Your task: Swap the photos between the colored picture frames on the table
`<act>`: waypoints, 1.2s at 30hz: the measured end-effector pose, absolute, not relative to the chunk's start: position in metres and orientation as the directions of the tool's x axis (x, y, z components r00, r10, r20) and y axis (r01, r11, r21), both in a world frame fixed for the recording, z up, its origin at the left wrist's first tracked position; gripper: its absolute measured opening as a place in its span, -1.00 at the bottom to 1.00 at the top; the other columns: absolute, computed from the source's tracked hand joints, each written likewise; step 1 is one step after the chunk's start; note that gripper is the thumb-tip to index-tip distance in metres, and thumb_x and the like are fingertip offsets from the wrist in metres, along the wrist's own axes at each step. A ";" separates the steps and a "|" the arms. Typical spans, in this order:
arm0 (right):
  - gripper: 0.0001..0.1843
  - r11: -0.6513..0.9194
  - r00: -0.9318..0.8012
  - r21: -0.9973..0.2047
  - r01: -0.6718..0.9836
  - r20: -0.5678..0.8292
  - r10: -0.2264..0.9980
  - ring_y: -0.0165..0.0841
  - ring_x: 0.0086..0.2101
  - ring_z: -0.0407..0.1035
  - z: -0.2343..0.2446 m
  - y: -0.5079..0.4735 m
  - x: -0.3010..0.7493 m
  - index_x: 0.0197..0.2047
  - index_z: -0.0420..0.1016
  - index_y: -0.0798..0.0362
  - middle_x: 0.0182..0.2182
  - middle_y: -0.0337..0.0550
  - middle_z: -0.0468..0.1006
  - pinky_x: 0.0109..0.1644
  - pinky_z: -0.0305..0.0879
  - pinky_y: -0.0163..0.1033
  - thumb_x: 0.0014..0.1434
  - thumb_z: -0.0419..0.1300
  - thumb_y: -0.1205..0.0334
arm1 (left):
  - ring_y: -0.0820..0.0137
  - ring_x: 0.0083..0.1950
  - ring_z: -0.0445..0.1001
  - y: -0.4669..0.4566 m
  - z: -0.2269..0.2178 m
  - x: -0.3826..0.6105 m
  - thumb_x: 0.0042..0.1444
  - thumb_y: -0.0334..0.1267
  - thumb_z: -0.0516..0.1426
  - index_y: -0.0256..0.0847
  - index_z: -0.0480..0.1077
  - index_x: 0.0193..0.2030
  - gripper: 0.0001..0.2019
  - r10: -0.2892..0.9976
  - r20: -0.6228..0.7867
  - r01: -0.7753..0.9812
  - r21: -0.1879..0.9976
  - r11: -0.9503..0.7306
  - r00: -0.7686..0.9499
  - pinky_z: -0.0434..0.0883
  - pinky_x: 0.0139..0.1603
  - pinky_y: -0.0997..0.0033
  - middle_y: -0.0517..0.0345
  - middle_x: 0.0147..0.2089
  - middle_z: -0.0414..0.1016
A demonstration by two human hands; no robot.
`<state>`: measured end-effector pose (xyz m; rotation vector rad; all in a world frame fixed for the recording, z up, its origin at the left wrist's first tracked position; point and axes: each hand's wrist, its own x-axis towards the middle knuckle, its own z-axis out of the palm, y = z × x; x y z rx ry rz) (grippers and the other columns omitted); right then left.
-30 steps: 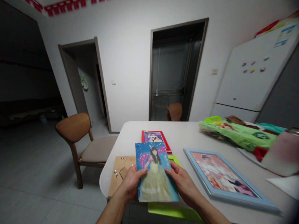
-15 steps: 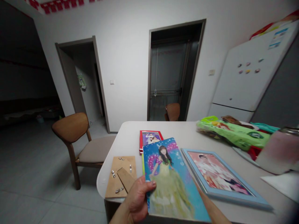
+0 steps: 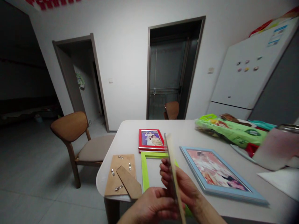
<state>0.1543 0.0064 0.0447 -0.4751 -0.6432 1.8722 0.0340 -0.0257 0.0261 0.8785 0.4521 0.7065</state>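
Both hands hold a photo print (image 3: 172,165) turned edge-on, so only its thin pale edge shows. My left hand (image 3: 155,207) grips its lower part from the left, fingers curled. My right hand (image 3: 179,183) holds it from the right, fingers wrapped round the front. Under the hands lies an empty lime-green frame (image 3: 145,168) on the white table (image 3: 130,133). To the left of that frame lies a brown frame backing board (image 3: 121,175) with metal clips and a stand.
A red framed photo (image 3: 150,139) lies beyond the green frame. A larger blue framed photo (image 3: 217,174) lies to the right. Green snack packets (image 3: 231,130) and a pink container (image 3: 275,149) sit at far right. A wooden chair (image 3: 77,140) stands left of the table; a white fridge (image 3: 252,71) stands behind.
The photo print has been turned from face-up to edge-on, uncovering the green frame beneath. My right hand, hidden under the print before, now shows gripping it.
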 end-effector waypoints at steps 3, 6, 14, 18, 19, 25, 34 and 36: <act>-0.78 -0.378 -0.359 -0.714 -0.589 -0.188 0.914 -0.41 -0.60 0.37 0.054 0.005 0.171 -0.28 0.36 0.07 -0.60 -0.22 0.50 -0.52 0.29 -0.32 -0.02 0.09 0.17 | 0.40 -0.32 0.38 -0.018 0.040 0.020 -0.21 -0.24 0.22 -0.34 0.39 -0.36 -0.74 0.824 -0.100 -0.348 0.873 0.342 0.557 0.24 -0.25 0.43 0.07 -0.39 0.43; -0.68 -0.327 -0.271 -0.791 -0.517 -0.211 0.939 -0.36 -0.56 0.41 0.055 0.012 0.187 -0.15 0.29 0.06 -0.51 -0.17 0.54 -0.45 0.33 -0.25 -0.01 0.09 0.19 | 0.42 -0.34 0.37 -0.006 0.054 0.009 -0.11 -0.13 0.15 -0.31 0.37 -0.33 -0.72 0.910 -0.084 -0.428 0.862 0.270 0.406 0.25 -0.30 0.46 0.06 -0.36 0.42; -0.49 -0.216 -0.073 -0.915 -0.340 -0.204 0.976 -0.30 -0.48 0.44 0.044 0.024 0.200 -0.01 0.13 0.09 -0.39 -0.09 0.55 -0.42 0.38 -0.21 -0.07 0.14 0.26 | 0.58 -0.62 0.20 0.023 0.036 0.021 -0.33 -0.41 0.16 -0.33 0.34 -0.37 -0.74 0.980 -0.046 -0.149 0.986 0.076 0.196 0.12 -0.59 0.60 0.38 -0.66 0.23; -0.46 -0.232 -0.063 -0.929 -0.290 -0.223 0.973 -0.28 -0.47 0.44 0.040 0.024 0.201 0.02 0.11 0.10 -0.39 -0.09 0.55 -0.42 0.38 -0.20 -0.08 0.12 0.30 | 0.55 -0.61 0.25 0.034 0.019 0.026 -0.35 -0.48 0.08 -0.33 0.32 -0.33 -0.69 0.977 -0.088 -0.142 0.983 0.117 0.195 0.15 -0.59 0.59 0.36 -0.64 0.26; -0.46 -0.232 -0.055 -0.933 -0.277 -0.226 0.973 -0.28 -0.47 0.44 0.037 0.025 0.202 0.02 0.11 0.11 -0.40 -0.09 0.55 -0.42 0.38 -0.20 -0.07 0.11 0.30 | 0.55 -0.61 0.26 0.035 0.017 0.027 -0.36 -0.49 0.08 -0.33 0.31 -0.33 -0.68 0.975 -0.096 -0.138 0.982 0.125 0.199 0.16 -0.59 0.59 0.36 -0.64 0.26; -0.55 -0.221 0.009 -0.960 -0.172 -0.226 0.974 -0.30 -0.51 0.44 0.020 0.036 0.208 -0.03 0.18 0.14 -0.43 -0.06 0.55 -0.44 0.37 -0.23 -0.03 0.07 0.23 | 0.56 -0.63 0.23 0.039 0.009 0.029 -0.39 -0.53 0.06 -0.32 0.32 -0.38 -0.70 0.971 -0.117 -0.090 0.986 0.138 0.206 0.13 -0.62 0.60 0.36 -0.65 0.27; -0.60 -0.194 0.000 -0.965 -0.174 -0.197 0.980 -0.31 -0.46 0.44 0.019 0.036 0.206 -0.07 0.22 0.12 -0.37 -0.06 0.54 -0.44 0.35 -0.27 -0.03 0.06 0.24 | 0.58 -0.63 0.21 0.044 0.004 0.026 -0.33 -0.56 0.08 -0.32 0.29 -0.30 -0.66 0.980 -0.125 0.014 0.992 0.125 0.157 0.14 -0.61 0.62 0.40 -0.66 0.22; -0.59 -0.183 -0.044 -0.961 -0.208 -0.177 0.983 -0.32 -0.43 0.44 0.021 0.034 0.206 -0.07 0.21 0.11 -0.33 -0.06 0.53 -0.41 0.35 -0.28 -0.05 0.06 0.28 | 0.57 -0.63 0.21 0.046 0.002 0.025 -0.32 -0.57 0.07 -0.33 0.26 -0.23 -0.61 0.984 -0.120 0.044 0.992 0.115 0.133 0.15 -0.60 0.61 0.42 -0.66 0.20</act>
